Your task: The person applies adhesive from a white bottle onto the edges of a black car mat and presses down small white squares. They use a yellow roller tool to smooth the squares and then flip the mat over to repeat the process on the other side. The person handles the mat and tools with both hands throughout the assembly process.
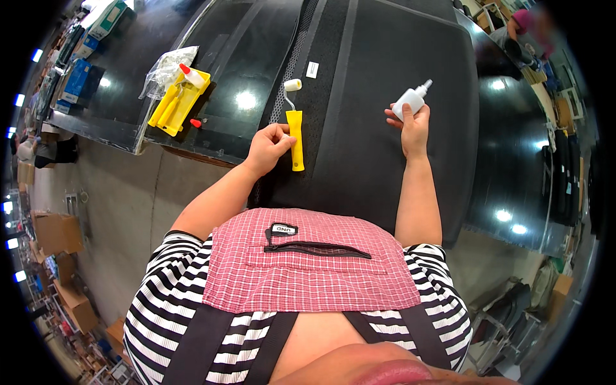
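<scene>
My left hand (270, 150) is closed in a pinch at the left edge of the yellow handle of a mini paint roller (296, 151). The roller is upright in the view, its small white roller head pointing away from me on a bent wire. Over the black mat (385, 70) on the right, my right hand (415, 128) grips a white squeeze bottle (409, 102), its pointed nozzle tilted up and right. The bottle hides part of the fingers.
On the dark table to the left sit a yellow paint tray (186, 106) with a red-capped white bottle (192, 76), a clear plastic bag (168, 67) and a loose red cap (196, 123). A white label (312, 69) lies ahead. Another person (523, 32) is at far right.
</scene>
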`<state>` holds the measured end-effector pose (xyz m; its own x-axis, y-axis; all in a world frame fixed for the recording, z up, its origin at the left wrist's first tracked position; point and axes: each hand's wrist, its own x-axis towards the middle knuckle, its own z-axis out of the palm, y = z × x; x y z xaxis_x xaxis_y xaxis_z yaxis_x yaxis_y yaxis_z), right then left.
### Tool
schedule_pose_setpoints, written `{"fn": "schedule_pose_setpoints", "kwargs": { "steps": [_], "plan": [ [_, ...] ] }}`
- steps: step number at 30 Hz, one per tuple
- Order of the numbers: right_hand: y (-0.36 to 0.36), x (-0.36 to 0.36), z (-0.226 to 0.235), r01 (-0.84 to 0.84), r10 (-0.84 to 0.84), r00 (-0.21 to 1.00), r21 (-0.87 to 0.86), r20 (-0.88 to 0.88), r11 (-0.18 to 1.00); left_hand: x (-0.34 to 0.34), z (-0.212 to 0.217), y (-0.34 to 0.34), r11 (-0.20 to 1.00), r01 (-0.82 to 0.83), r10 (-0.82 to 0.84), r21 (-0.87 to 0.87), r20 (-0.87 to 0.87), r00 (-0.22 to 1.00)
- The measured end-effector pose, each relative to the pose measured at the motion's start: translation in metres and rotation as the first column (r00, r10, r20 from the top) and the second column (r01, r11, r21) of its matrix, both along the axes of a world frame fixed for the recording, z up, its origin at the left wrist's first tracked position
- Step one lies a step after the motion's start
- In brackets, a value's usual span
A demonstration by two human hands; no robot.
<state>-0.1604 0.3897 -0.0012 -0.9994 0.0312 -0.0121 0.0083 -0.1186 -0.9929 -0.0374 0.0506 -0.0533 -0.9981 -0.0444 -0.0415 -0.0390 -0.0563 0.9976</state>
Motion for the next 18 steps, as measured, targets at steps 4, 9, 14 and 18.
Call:
{"fn": "schedule_pose_setpoints", "kwargs": {
  "steps": [4, 9, 14, 18],
  "plan": [
    [0.001, -0.035, -0.009, -0.005, 0.032, 0.996, -0.290, 0.088, 0.957, 0.003, 0.007, 0.001, 1.000, -0.007, 0.006, 0.029, 0.031, 1.000],
    [-0.008, -0.072, -0.021, 0.041, 0.051, 0.980, -0.439, 0.195, 0.897, 0.004, 0.011, 0.023, 0.994, -0.004, 0.005, 0.111, -0.008, 1.000],
    [-0.039, -0.096, -0.019, 0.128, -0.122, 0.989, 0.074, -0.081, 0.989, -0.003, 0.005, 0.027, 0.999, 0.008, -0.004, 0.049, -0.084, 0.996],
    [-0.065, -0.107, -0.022, 0.188, -0.057, 0.941, 0.375, -0.334, 0.908, -0.003, 0.001, 0.023, 1.000, 0.013, -0.015, -0.022, -0.098, 0.995]
  ]
}}
